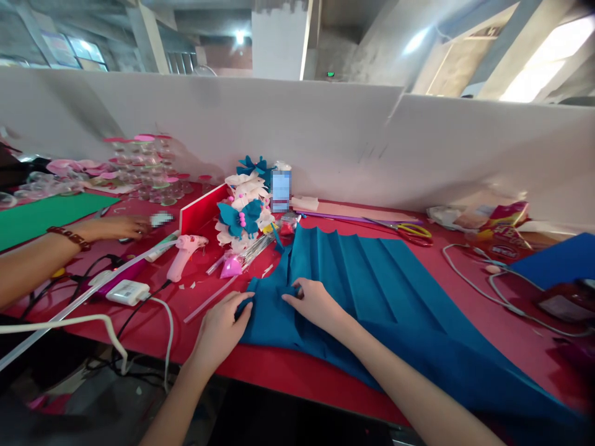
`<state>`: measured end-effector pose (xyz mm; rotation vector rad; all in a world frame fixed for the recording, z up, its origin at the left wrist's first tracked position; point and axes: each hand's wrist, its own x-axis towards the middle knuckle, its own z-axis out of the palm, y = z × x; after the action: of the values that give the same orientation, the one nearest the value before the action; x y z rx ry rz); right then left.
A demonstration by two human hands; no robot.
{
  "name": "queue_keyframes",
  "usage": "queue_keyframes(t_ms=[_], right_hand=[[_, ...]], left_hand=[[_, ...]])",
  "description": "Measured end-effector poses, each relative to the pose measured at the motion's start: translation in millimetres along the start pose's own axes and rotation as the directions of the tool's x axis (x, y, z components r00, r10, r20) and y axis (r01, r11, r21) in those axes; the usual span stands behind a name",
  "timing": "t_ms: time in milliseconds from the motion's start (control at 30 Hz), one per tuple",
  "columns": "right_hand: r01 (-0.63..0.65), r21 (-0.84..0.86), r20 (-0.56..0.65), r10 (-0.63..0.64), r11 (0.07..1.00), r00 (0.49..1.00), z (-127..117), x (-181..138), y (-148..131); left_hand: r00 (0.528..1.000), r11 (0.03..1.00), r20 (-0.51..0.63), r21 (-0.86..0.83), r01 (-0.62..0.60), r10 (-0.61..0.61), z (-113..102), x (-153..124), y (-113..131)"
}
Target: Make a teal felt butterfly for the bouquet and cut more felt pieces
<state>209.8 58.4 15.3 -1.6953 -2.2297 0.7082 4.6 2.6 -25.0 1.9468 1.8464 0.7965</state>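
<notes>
A large teal-blue fabric sheet [353,279] lies across the red table in front of me, with several long creases running over its right part. My left hand [223,325] is closed on the sheet's left edge, thumb and fingers bent around it. A short way to the right, my right hand [318,303] pinches a bit of the same fabric between thumb and fingertips. Just beyond the hands, the sheet's far left part is narrow and jagged. Close by lie a pink glue gun [186,254] and a pink bag [231,266].
At left, another person's hand [116,228] with a bracelet reaches over the table. Teal and white fabric flowers [244,217] stand near a phone [281,191]. Yellow-handled scissors [413,230] lie at the back right. A white adapter [127,292] and cables sit at the front left.
</notes>
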Motion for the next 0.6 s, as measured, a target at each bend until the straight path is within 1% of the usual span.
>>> queue_keyframes(t_ms=[67,167,300,400,467,500,533,567,600], right_hand=[[0.015,0.04,-0.011,-0.014,0.999,1.0,3.5,7.6,4.8],[0.046,0.025,-0.044,-0.045,0.999,0.998,7.4,12.6,8.8],[0.103,-0.027,-0.067,-0.105,0.994,0.992,2.9,6.1,4.8],[0.175,-0.106,-0.119,-0.187,0.979,0.975,-8.9,-19.9,1.2],[0.291,-0.189,-0.162,-0.322,0.938,0.933,-15.0,-48.3,5.7],[0.341,-0.224,-0.179,-0.382,0.913,0.907,-16.5,-63.5,11.5],[0.363,-0.277,-0.18,-0.419,0.89,0.89,-17.0,-77.9,19.9],[0.34,-0.363,-0.186,-0.425,0.868,0.886,-17.1,-90.6,30.9],[0.321,-0.461,-0.201,-0.45,0.827,0.87,-17.7,-101.2,44.1]], left_hand=[[1.0,1.0,0.002,-0.001,0.011,-0.011,-0.8,-0.2,1.4],[0.999,0.999,0.0,0.007,0.033,-0.033,-1.8,0.0,3.4],[0.999,0.999,0.009,0.023,0.036,-0.037,-1.8,1.3,3.7],[1.0,0.999,0.008,0.031,0.022,-0.022,-0.8,2.8,0.8],[1.0,1.0,0.008,0.029,0.003,-0.003,-0.3,3.6,-2.0],[1.0,1.0,0.01,0.022,-0.011,0.011,-0.4,3.9,-3.2],[1.0,1.0,0.014,0.012,-0.028,0.028,-0.7,4.0,-4.3],[0.999,0.999,0.018,0.001,-0.044,0.044,-1.1,3.9,-5.1],[0.998,0.998,0.022,-0.011,-0.055,0.055,-1.6,3.7,-5.5]])
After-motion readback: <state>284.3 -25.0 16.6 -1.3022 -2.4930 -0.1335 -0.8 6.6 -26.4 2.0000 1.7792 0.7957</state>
